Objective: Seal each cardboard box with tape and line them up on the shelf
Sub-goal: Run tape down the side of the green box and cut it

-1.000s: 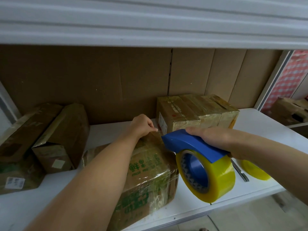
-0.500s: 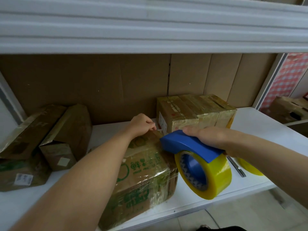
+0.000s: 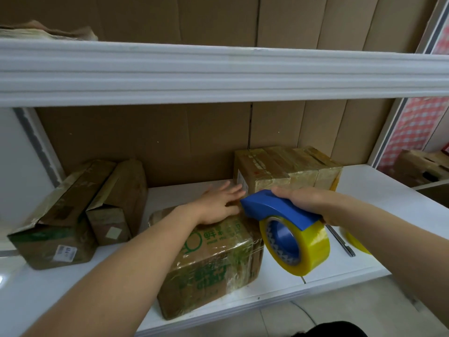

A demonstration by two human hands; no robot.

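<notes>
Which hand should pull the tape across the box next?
The right hand: it already grips the tape dispenser beside the box. The left hand lies flat on top, steadying it.

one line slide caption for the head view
Left hand flat on green-printed cardboard box; right hand grips blue tape dispenser.

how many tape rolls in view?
2: one yellow roll in the blue dispenser held by the right hand; a second roll lies behind that forearm, mostly hidden. More may be hidden.

The left grip [image 3: 218,205] lies flat with fingers spread and straight, while the right grip [image 3: 308,203] curls closed, both forearms extended forward.
</notes>
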